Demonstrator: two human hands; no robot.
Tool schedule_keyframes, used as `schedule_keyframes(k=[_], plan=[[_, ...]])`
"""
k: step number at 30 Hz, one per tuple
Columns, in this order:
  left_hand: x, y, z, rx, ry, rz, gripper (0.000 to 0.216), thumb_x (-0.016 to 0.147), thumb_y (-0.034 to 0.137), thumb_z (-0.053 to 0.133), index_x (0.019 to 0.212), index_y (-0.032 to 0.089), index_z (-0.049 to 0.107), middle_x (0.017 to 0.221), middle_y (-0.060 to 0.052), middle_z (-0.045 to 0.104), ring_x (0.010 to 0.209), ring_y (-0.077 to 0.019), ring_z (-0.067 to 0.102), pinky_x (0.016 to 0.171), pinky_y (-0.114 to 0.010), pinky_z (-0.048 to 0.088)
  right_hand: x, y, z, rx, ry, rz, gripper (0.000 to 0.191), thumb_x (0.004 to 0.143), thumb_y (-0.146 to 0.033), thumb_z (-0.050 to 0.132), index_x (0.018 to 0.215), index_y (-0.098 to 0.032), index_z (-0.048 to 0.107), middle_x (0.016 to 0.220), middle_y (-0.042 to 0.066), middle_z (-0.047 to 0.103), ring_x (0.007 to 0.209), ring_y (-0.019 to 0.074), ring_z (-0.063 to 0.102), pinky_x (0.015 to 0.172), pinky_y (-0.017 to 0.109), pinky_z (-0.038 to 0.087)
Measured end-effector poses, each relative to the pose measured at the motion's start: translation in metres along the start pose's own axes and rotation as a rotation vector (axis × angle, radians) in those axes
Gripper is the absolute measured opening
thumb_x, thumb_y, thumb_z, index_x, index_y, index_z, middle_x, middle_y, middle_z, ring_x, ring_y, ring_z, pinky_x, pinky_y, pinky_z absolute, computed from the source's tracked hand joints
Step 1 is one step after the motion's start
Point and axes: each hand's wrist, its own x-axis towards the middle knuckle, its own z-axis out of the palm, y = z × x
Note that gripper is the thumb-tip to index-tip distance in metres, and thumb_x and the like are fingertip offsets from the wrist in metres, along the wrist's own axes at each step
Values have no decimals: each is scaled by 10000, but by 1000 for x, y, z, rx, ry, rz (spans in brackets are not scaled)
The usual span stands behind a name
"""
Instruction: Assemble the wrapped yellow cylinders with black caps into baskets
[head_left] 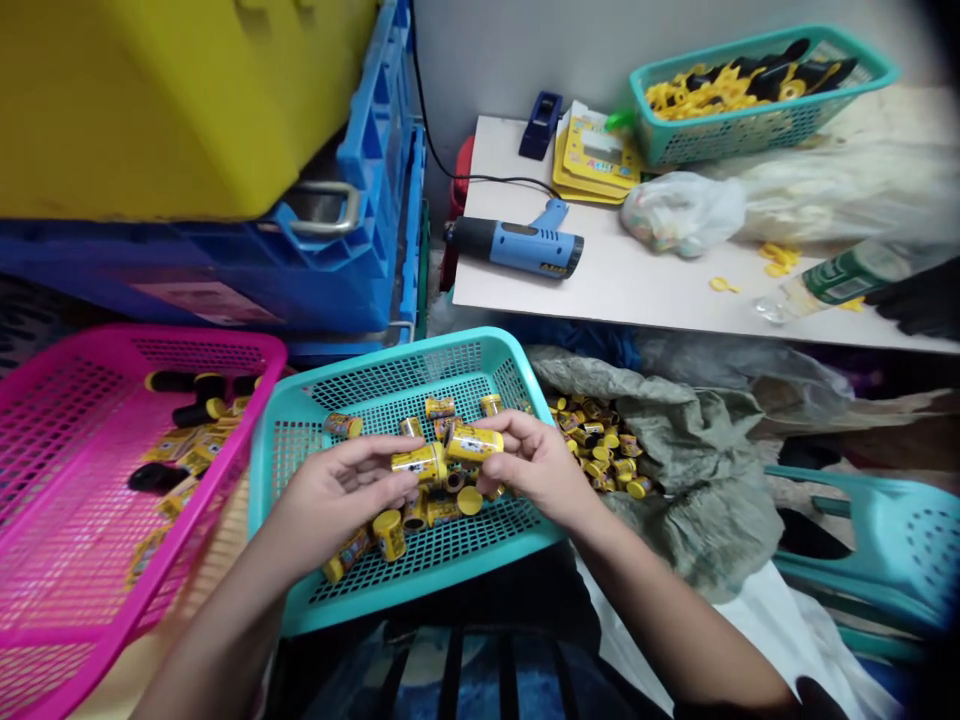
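Note:
Over a turquoise basket (300,605), my left hand (337,495) pinches a small yellow labelled tube (420,463) between thumb and fingers. My right hand (536,465) grips a second yellow labelled tube (474,444), held almost level, its dark end towards the left. The two tubes come very close together at the middle; whether they touch I cannot tell. Below them, several similar yellow tubes (389,535) lie loose on the basket's mesh floor, some standing and some on their sides. My fingers hide part of both held tubes.
A pink basket (259,350) with black and yellow pieces stands at left. Blue crates (300,280) rise behind it. On the white table (517,300) lie a blue heat gun (525,247) and a teal basket (735,130). A grey-green sack (697,470) of yellow tubes sits at right.

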Motion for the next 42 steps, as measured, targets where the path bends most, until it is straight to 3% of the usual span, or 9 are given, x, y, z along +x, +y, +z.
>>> schedule_keyframes(k=[6,10,12,16,23,27,31,36,42], plan=[[-5,10,4,97,30,-55,360,704,399,794,998,208,714,860,-49,791,770,-220,758,755,-338,635,-3,7,-10,-98,6,-63,528,681,-512,809,1036,-178,605,750,4,683,603,113,646,607,257,560],[-3,20,8,88,56,-77,350,658,396,821,890,202,645,815,-39,778,705,-204,749,668,-302,627,-2,5,-11,-588,124,-310,512,813,-535,689,1202,-211,616,1235,115,639,1158,246,609,975,449,520],[2,26,17,85,30,-56,354,664,414,808,841,203,586,721,-18,749,625,-184,727,575,-266,598,-1,0,-7,-776,38,-472,501,875,-485,635,1302,-230,571,1387,112,538,1336,251,472,1095,476,431],[9,35,29,138,-108,-12,372,783,519,656,950,207,544,687,-15,714,657,-193,712,564,-272,567,-6,-14,-4,-861,-125,-686,322,938,-311,580,1251,-238,605,1196,79,644,1156,176,597,1002,364,513],[-13,-23,-32,1062,-154,-181,393,876,469,430,1022,185,659,1088,-144,715,1048,-330,642,953,-485,465,-65,-21,-92,-686,659,-695,229,793,-283,746,988,-211,650,936,45,666,763,167,654,664,298,543],[-20,-57,-43,1170,-237,-271,483,889,381,392,1234,127,614,1204,-199,673,1142,-352,603,959,-469,446,-73,-20,-148,-1183,864,-415,358,802,-463,696,1032,-191,664,924,118,661,815,259,629,774,433,515],[-4,-62,-36,1148,-231,-254,464,853,445,477,1188,173,647,1153,-176,674,1048,-346,635,860,-438,478,-37,-16,-103,-1487,624,-459,449,896,-487,557,1192,-156,621,1141,154,649,1033,293,606,902,472,483],[13,-69,-27,1107,-174,-144,288,848,436,514,920,199,661,974,-101,682,920,-273,650,793,-355,477,27,19,17,-1762,-312,-291,221,927,-270,546,1017,-133,695,1065,132,673,1054,274,575,914,423,453],[10,-71,-24,1043,-21,-117,147,847,317,518,926,216,591,950,-60,692,989,-261,635,801,-335,462,63,52,40,-1961,-353,-65,288,888,-209,540,1057,-16,671,1096,227,644,1116,349,520,938,473,392]])
